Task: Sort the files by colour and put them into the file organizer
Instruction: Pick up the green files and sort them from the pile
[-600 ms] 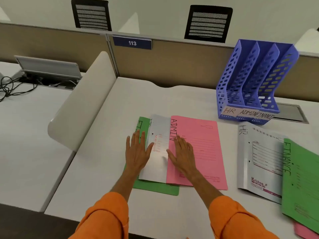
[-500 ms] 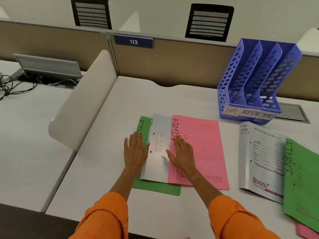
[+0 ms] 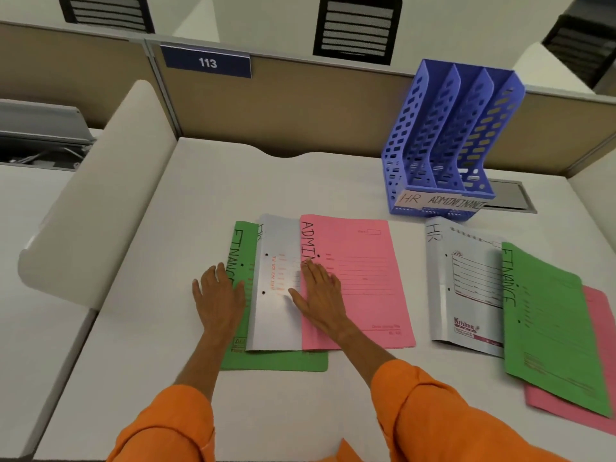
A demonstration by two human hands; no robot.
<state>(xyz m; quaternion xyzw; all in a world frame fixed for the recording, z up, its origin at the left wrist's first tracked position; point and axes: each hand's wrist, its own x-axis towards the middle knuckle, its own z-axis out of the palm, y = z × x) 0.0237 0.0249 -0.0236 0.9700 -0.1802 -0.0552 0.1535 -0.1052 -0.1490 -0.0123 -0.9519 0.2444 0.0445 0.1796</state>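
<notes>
Three files overlap at the desk's middle: a green FINANCE file (image 3: 280, 360) at the bottom, a white HR file (image 3: 276, 261) on it, a pink ADMIN file (image 3: 360, 278) on top to the right. My left hand (image 3: 218, 298) lies flat on the green file's left edge, fingers spread. My right hand (image 3: 318, 295) rests flat across the white and pink files. A second stack lies at the right: a white HR file (image 3: 463, 285), a green FINANCE file (image 3: 553, 328), a pink file (image 3: 600, 378) beneath. The blue file organizer (image 3: 443, 141), labelled HR, ADMIN, FINANCE, stands empty behind.
A curved white divider (image 3: 100, 191) bounds the desk on the left, with a brown partition (image 3: 300, 108) and sign 113 (image 3: 207, 62) behind. A grey cable hatch (image 3: 513, 196) sits beside the organizer. Another desk lies to the left.
My left hand has slid a little left, off the white file onto the green file's edge. The camera has moved closer and tilted down. The files lie as before.
</notes>
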